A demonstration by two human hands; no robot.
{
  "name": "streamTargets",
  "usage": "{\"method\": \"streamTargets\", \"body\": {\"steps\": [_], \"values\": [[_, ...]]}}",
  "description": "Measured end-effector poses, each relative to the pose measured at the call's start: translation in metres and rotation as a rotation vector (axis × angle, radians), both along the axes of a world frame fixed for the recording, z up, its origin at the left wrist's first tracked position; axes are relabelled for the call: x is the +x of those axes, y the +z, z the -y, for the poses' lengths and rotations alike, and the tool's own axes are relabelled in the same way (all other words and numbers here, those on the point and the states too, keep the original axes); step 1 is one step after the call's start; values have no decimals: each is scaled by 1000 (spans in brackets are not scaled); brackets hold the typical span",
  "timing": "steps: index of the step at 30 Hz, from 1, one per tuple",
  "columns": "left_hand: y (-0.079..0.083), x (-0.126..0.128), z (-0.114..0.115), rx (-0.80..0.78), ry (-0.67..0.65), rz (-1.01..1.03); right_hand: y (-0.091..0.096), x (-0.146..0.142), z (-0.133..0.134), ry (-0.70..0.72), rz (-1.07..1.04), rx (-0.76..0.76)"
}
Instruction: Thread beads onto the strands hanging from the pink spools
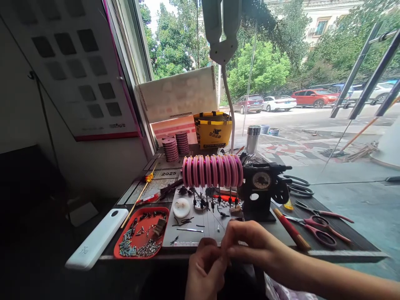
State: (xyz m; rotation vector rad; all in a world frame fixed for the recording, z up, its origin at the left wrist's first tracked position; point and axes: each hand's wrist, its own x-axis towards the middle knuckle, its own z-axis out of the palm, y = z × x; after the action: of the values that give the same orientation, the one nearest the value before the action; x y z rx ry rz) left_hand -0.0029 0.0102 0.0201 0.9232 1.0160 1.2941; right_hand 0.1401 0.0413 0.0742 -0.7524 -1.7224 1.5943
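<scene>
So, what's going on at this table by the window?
A person's left hand and right hand meet in a close pinch; anything between them is too small or hidden to make out. Just beyond, a row of pink spools sits beside a black machine. A red tray of small metal parts lies to the left, red-handled scissors to the right.

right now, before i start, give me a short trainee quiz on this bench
1. True or false: the hands are wide apart.
2. What colour is the tray of small metal parts? a) blue b) red c) green
3. Fill in: in the picture, the row of pink rings is to the ____ of the black device with a dial.

Key: 1. False: the left hand and right hand meet at the fingertips. 2. b. 3. left.
</scene>
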Motion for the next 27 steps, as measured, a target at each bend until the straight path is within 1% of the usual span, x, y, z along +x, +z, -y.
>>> {"method": "streamTargets", "body": {"steps": [2, 3, 5, 6, 9, 12, 15, 18, 21, 22, 24, 27], "values": [[-1, 0, -1, -52, -25, 37, 1, 1, 1, 7, 52, 53], [-2, 1, -1, -78, -40, 61, 1, 1, 1, 13, 52, 56], [-3, 2, -1, -78, -28, 53, 0, 0, 0, 16, -10, 5], [-4, 3, 0, -39, 14, 7, -2, -1, -1, 11, -57, -45], [-6, 6, 3, 181, 225, -247, -5, -5, -2, -30, -170, -206], [-8, 10, 5, 381, 401, -484, -4, -8, -2, -70, -209, -303], [-12, 14, 5, 511, 503, -639, -2, -9, -2, -89, -206, -352], [-18, 15, 4, 696, 587, -780, -1, -9, -4, -105, -204, -364], [-23, 13, 3, 883, 703, -989, 0, -9, -4, -129, -178, -366], [-24, 12, 2, 933, 726, -1059, 0, -10, -4, -135, -173, -368], [-22, 8, 1, 1039, 726, -1166, 1, -10, -4, -143, -175, -370], [-17, 3, -3, 1228, 661, -1197, 1, -10, -5, -171, -140, -360]]}}
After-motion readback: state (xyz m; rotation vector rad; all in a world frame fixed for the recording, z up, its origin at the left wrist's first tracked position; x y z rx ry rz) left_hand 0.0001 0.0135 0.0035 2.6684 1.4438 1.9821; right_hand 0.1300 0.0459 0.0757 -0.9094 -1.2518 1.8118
